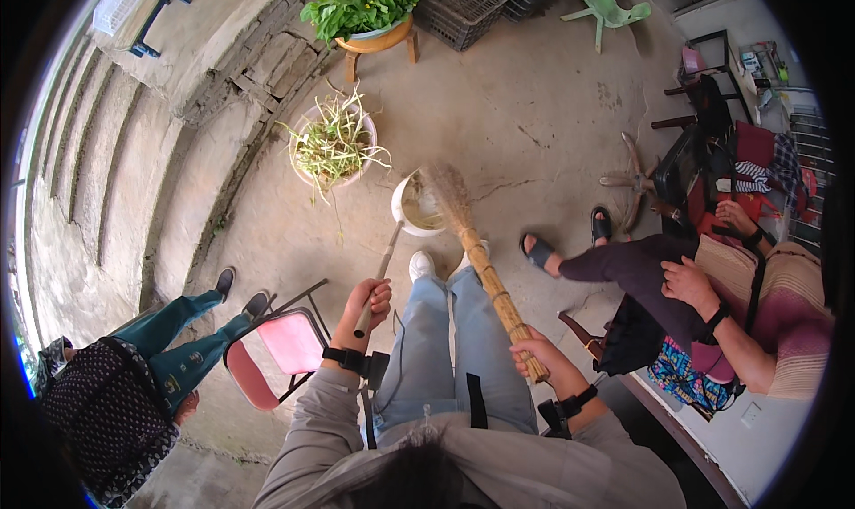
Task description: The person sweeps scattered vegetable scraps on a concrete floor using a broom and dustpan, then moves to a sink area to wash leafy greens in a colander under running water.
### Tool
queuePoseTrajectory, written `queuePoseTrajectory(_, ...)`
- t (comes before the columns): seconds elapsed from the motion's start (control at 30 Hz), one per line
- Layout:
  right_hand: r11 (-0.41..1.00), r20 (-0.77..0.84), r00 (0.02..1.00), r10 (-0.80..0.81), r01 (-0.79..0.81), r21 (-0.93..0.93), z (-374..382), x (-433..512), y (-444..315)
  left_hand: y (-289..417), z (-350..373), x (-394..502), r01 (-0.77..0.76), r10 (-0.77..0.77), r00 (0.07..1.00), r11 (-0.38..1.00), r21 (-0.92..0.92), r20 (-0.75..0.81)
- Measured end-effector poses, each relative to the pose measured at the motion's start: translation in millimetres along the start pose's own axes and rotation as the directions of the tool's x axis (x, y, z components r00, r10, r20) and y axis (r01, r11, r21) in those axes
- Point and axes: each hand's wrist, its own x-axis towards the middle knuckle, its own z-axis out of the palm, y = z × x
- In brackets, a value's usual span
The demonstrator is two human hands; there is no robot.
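My left hand [371,302] grips the long handle [382,268] of a white dustpan [399,205], which rests on the concrete floor in front of my shoes. Some debris seems to lie inside the pan, though the details are blurred. In my right hand [542,355] is the bound stalk end of a straw broom [497,288]. Its bristles [446,187] reach over the right side of the dustpan and hide part of its opening. Just beyond the pan, to the left, a round basin [369,135] is heaped with plant stems [330,138].
Leafy greens [367,5] fill a basin on a wooden stool [351,65]. Black crates [461,15] and a green chair [611,11] stand farther back. Concrete steps [160,155] and a pink folding chair [290,345] are left. One person [100,402] stands left; another [721,295] sits right.
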Motion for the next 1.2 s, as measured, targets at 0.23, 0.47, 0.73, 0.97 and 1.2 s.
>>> queuePoseTrajectory(0.23, 0.992, -0.061, 0.992, -0.113, 0.116, 0.041, -4, -73, -8, -17, 13, -25, 0.117, -0.087, 0.972, 0.985, -0.129, 0.218)
queuePoseTrajectory(0.47, 0.984, 0.011, 0.985, -0.174, 0.175, -0.038, 13, -139, -13, -24, 26, -107, 0.163, -0.046, 0.918, 0.949, -0.269, 0.394)
queuePoseTrajectory(0.73, 0.98, 0.299, 0.935, -0.193, 0.167, 0.11, 47, -139, -29, -4, 33, -211, -0.191, 0.195, 0.945, 0.981, -0.044, 0.264)
queuePoseTrajectory(0.97, 0.977, 0.431, 0.878, -0.208, 0.161, 0.142, 74, -90, -42, -10, 25, -169, -0.441, 0.624, 0.781, 0.503, 0.743, 0.041)
queuePoseTrajectory(1.2, 0.967, 0.452, 0.866, -0.213, 0.122, 0.222, 74, -50, -40, -1, -9, -106, -0.273, 0.785, 0.615, 0.13, 0.953, 0.07)
